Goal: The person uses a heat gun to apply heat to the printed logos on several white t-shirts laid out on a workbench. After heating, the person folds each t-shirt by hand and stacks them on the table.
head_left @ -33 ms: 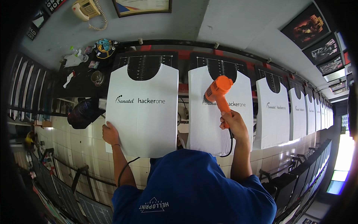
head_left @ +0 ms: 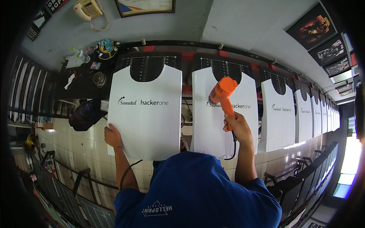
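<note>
Keep the orange heat gun (head_left: 222, 95) moving in slow, even passes over the dark printed line on the second white shirt (head_left: 213, 129), nozzle held a little off the cloth rather than touching it, so that no one spot takes all the heat; that is my reading of what the work asks. Mind the black cord (head_left: 232, 146) that hangs from the grip, and keep it off the print. Your right hand (head_left: 235, 127) is closed in a full fist round the gun's handle, forearm raised and reaching forward, wrist bent so that the barrel tips toward the print. Your left hand (head_left: 112, 136) lies at the lower left edge of the first white shirt (head_left: 146, 125), fingers tucked at the hem, seemingly pinching it; the arm is stretched forward, the elbow low. Both shirts sit flat on black platens (head_left: 146, 66), the first in a long row running off to your right.
</note>
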{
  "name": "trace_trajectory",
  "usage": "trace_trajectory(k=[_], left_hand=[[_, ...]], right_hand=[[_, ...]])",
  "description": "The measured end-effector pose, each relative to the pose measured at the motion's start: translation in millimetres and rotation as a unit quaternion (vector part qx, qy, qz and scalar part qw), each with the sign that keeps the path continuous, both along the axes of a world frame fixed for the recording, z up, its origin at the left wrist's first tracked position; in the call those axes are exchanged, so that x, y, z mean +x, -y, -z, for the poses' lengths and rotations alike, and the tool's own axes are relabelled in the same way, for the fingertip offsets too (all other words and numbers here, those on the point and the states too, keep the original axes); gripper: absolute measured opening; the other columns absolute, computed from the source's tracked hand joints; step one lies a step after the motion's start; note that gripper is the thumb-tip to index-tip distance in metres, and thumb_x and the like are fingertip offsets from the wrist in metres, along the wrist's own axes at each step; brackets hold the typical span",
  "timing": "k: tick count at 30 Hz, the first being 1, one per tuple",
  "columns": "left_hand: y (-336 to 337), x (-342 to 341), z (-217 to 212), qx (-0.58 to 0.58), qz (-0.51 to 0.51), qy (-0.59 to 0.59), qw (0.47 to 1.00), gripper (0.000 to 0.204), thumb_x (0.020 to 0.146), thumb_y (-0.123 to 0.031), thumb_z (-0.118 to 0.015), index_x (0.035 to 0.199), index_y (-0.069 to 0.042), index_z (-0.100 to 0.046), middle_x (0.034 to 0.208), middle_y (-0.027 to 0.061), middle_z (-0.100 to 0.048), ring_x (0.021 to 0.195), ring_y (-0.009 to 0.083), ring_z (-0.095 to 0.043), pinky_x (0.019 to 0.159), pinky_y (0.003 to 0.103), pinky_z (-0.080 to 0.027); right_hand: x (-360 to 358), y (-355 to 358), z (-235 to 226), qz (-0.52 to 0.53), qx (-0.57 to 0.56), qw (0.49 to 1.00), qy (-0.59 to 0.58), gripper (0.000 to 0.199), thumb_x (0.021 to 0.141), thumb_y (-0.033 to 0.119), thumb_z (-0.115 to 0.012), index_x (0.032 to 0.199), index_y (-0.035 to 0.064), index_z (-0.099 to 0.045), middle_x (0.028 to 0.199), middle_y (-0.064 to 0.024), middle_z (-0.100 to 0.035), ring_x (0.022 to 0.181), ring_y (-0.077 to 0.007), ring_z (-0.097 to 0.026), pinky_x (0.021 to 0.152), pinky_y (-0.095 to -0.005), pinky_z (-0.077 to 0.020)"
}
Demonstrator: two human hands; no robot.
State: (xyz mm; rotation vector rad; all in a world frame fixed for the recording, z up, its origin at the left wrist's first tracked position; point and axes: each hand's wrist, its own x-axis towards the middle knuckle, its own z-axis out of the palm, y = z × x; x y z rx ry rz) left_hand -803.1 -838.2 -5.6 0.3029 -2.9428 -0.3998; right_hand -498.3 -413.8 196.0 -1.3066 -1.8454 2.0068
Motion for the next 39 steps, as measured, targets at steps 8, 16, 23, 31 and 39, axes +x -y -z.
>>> trace_trajectory(k=[8,16,23,31,39], left_hand=[[-3,3,-5,0.009,0.003,-0.01,1.0,0.055,0.096,-0.045,-0.034,0.093,0.003,-0.059,0.09,0.0222,-0.066,0.083,0.0416,-0.063,0.075,0.052,-0.048],[-3,1,-5,-0.001,-0.008,0.0,1.0,0.054,0.095,-0.045,-0.035,0.094,0.003,-0.06,0.09,0.022,-0.066,0.083,0.0411,-0.064,0.075,0.051,-0.049],[1,0,-2,-0.005,-0.005,0.002,1.0,0.053,0.095,-0.045,-0.035,0.094,0.003,-0.06,0.09,0.0219,-0.066,0.083,0.0407,-0.064,0.075,0.051,-0.049],[0,0,-1,0.0,-0.002,0.001,1.0,0.054,0.096,-0.045,-0.035,0.095,0.003,-0.059,0.092,0.0224,-0.065,0.084,0.0406,-0.064,0.075,0.051,-0.049],[-2,-1,-4,-0.004,-0.012,0.013,1.0,0.052,0.096,-0.043,-0.036,0.095,0.003,-0.059,0.094,0.022,-0.065,0.087,0.0403,-0.063,0.078,0.051,-0.048]], right_hand=[[3,2,-7,-0.034,-0.024,0.999,-0.003,0.03,0.086,0.023,-0.062,0.097,-0.0038,-0.057,0.074,-0.0041,-0.056,0.057,-0.0107,-0.056,0.056,-0.0243,-0.0476],[0,6,-9,-0.034,-0.018,0.999,0.01,0.03,0.087,0.022,-0.061,0.101,-0.0049,-0.057,0.074,-0.0039,-0.056,0.058,-0.0101,-0.056,0.056,-0.0239,-0.048],[-4,1,-9,-0.022,-0.012,1.0,0.007,0.029,0.087,0.023,-0.061,0.096,-0.0044,-0.057,0.075,-0.0045,-0.056,0.058,-0.0103,-0.056,0.056,-0.0247,-0.048],[-6,-5,4,0.013,0.005,1.0,-0.008,0.032,0.089,0.028,-0.063,0.092,-0.0033,-0.057,0.076,-0.0056,-0.057,0.058,-0.0116,-0.058,0.055,-0.0247,-0.0484],[-7,-3,2,0.023,0.039,0.999,0.0,0.028,0.091,0.027,-0.061,0.092,-0.0013,-0.056,0.073,-0.005,-0.057,0.055,-0.0119,-0.056,0.052,-0.0251,-0.0453]])
